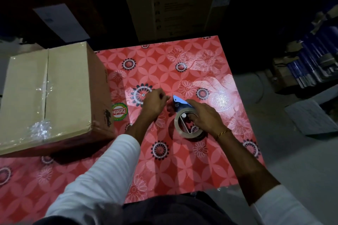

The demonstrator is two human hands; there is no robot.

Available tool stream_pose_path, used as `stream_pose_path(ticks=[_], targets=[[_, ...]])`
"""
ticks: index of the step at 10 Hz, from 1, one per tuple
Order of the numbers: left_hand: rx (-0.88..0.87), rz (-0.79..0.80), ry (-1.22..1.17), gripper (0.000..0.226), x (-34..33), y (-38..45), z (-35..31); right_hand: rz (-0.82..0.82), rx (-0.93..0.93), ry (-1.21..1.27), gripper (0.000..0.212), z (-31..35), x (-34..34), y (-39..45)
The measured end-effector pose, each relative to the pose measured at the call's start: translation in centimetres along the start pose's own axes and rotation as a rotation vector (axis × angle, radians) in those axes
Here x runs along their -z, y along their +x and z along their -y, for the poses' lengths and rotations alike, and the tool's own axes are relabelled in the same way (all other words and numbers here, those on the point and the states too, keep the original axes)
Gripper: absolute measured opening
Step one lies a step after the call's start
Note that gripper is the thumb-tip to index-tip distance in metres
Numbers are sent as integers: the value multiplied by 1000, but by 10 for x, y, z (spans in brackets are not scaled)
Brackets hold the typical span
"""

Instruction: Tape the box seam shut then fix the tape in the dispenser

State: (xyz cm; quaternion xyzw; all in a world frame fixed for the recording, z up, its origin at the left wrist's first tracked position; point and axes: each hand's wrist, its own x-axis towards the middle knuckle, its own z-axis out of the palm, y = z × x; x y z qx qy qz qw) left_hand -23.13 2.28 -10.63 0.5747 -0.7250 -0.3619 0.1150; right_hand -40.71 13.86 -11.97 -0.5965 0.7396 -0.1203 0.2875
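Note:
A brown cardboard box (pixel 51 93) stands at the left of the table, with clear tape shining along its top seam. The tape dispenser (pixel 184 115), with a blue head and a roll of clear tape, lies flat on the table right of centre. My right hand (pixel 206 117) presses down on the roll and the dispenser's body. My left hand (pixel 155 104) is just left of the blue head, fingers pinched together near the blade end. Whether it holds the clear tape end, I cannot tell.
The table has a red flowered cover (pixel 182 160); its right edge runs close to the dispenser. A large printed carton (pixel 173 2) stands beyond the far edge. Blue packs (pixel 314 60) and a grey mat (pixel 311 117) lie on the floor at the right.

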Motion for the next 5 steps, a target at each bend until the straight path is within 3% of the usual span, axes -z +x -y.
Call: stream_pose_path(ticks=[1, 3, 4, 5], targets=[[40, 130, -202, 19, -2, -9, 7, -13, -9, -18, 55, 1, -1, 0], [98, 164, -352, 38, 3, -17, 20, -76, -48, -32, 53, 8, -9, -1], [73, 140, -295, 45, 12, -22, 20, -41, -75, -1, 60, 20, -3, 2], [53, 52, -179, 37, 15, -24, 23, -36, -20, 2, 66, 29, 0, 3]])
